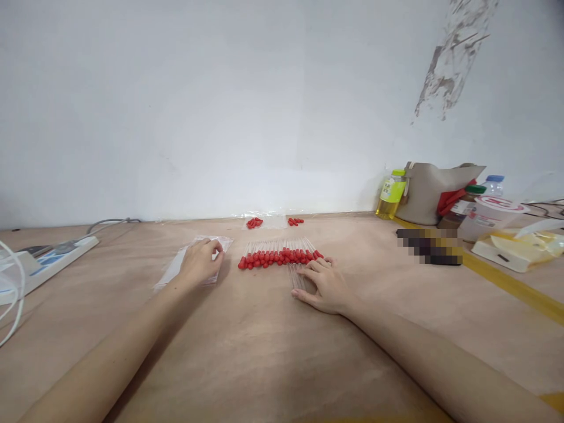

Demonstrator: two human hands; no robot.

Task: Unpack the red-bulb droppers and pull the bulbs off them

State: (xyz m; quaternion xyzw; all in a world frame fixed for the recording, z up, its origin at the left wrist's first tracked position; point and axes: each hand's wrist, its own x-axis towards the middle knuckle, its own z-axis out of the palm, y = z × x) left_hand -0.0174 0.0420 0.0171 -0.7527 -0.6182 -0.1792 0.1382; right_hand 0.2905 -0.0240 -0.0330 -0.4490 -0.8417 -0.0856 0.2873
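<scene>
A row of droppers with red rubber bulbs (279, 257) and thin clear tubes lies in the middle of the table, most tubes pointing toward the wall. Just right of it, my right hand (326, 285) rests low with fingers apart, touching several clear tubes (297, 277) that point toward me. To the left, my left hand (200, 261) is over a stack of clear plastic bags (174, 270). Its index finger curls toward the thumb in a pinch; what is between them, if anything, is too small to make out.
Two small groups of red bulbs, one left (254, 223) and one right (295, 221), lie on clear plastic by the wall. A power strip (66, 258) with cables is at left. At right stand a yellow drink bottle (390, 197), a grey bag (434, 194), a tub (487, 220) and a tissue pack (506, 249).
</scene>
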